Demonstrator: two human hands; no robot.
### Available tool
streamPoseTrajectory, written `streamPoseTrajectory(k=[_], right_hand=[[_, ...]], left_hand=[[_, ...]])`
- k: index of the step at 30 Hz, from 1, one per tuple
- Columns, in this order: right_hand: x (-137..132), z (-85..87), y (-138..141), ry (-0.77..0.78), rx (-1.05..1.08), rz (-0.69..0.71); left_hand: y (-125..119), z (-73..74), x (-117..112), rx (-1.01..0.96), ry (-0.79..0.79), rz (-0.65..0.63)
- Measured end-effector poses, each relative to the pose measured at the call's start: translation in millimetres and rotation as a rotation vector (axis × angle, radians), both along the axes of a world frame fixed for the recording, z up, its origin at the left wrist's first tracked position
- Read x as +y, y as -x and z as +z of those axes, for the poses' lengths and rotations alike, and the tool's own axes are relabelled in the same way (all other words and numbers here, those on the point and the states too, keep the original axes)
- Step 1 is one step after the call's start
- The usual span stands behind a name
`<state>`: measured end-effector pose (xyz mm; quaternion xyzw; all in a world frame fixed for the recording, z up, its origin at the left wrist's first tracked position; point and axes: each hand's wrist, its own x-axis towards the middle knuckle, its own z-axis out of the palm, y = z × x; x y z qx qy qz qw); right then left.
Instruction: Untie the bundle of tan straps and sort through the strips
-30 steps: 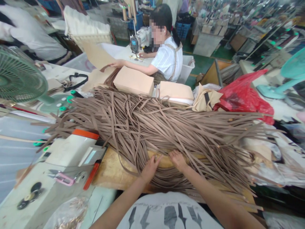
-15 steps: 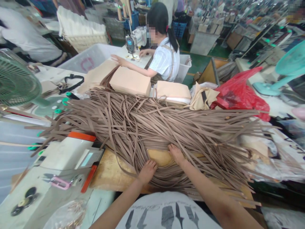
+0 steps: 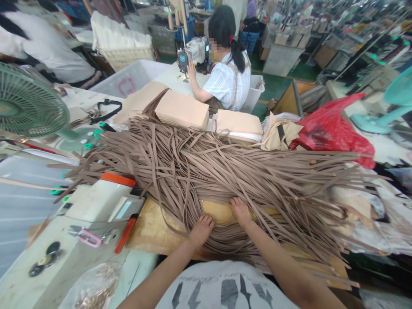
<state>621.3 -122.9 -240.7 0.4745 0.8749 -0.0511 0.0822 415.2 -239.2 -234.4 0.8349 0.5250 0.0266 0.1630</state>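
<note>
A big heap of long brown straps (image 3: 206, 171) lies across the wooden work board (image 3: 148, 227) in front of me. My left hand (image 3: 201, 229) rests on the near edge of the heap, its fingers curled down over a bundle of straps. My right hand (image 3: 240, 211) sits a little farther in, fingers bent and pressed onto the straps beside a bare yellow patch of the board. Whether either hand pinches a single strap is hidden.
A white machine with an orange trim (image 3: 103, 201) and pink-handled scissors (image 3: 84, 236) stand at my left. A green fan (image 3: 30, 103) is at far left. Tan stacks (image 3: 182, 109) and a red bag (image 3: 331, 128) lie behind the heap. A person (image 3: 227, 73) sews at a machine beyond.
My left hand drew back toward me and curled onto the near straps. My right hand moved slightly farther into the heap. The person beyond put down a tan sheet and turned to the sewing machine.
</note>
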Motion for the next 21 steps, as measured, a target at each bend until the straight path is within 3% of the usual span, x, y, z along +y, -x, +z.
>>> streamPoseTrajectory(k=[8,15,21], right_hand=[[-8,2.8,2,0.037,0.013,0.05],[-36,13.3,0,0.115,0.05,0.0],[-44,31.3,-1,0.286,0.152,0.192]], left_hand=[[-3,-0.2,0,0.006,0.009,0.069],[-9,4.3,8,0.014,-0.008,0.127],[-12,10.9,14,-0.006,-0.018,0.072]])
